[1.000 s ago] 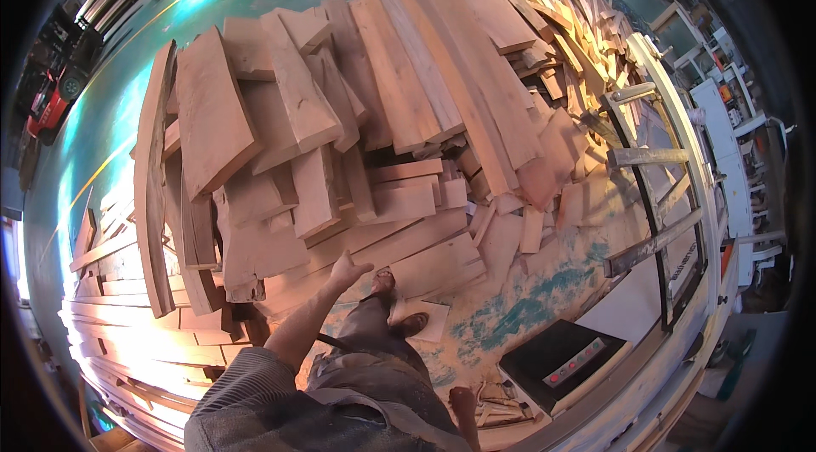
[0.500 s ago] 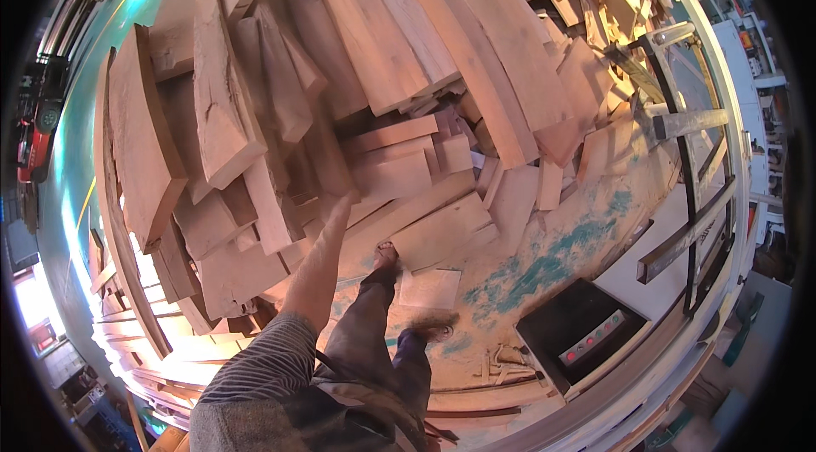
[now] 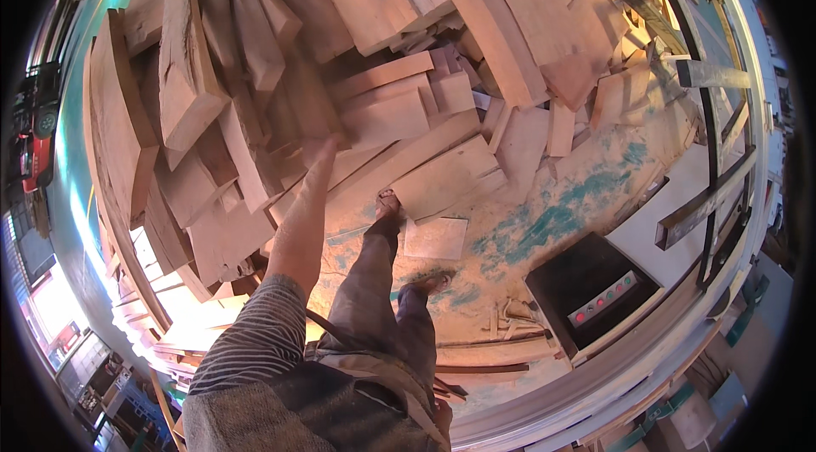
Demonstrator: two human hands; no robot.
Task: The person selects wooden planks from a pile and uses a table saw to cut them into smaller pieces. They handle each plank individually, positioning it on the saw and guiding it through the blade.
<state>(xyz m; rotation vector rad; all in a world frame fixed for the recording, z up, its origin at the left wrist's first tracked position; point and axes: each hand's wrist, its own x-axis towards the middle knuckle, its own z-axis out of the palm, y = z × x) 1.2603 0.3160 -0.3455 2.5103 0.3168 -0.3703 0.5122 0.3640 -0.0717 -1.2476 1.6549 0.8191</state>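
My left arm reaches forward over a big pile of rough-sawn wood. At its end my left hand (image 3: 321,150) is closed on the near end of a wooden board (image 3: 308,108), which looks smeared by motion; the fingers themselves barely show. Left of it lean several thick planks (image 3: 191,70) with rough edges. Shorter wood blocks (image 3: 387,116) lie stacked just to the right. Only a sliver of my right hand (image 3: 443,418) shows low beside my clothing, its fingers hidden.
My feet stand on a dusty floor (image 3: 544,227) beside a flat square piece (image 3: 435,238). On the right are a black control box (image 3: 591,290) with coloured buttons and a metal frame (image 3: 714,78). Wood scraps (image 3: 514,316) lie near the box.
The view has shifted, so the pile sits higher and further left in the picture. My left hand stays at the board's end. Part of my right hand has come into sight low down.
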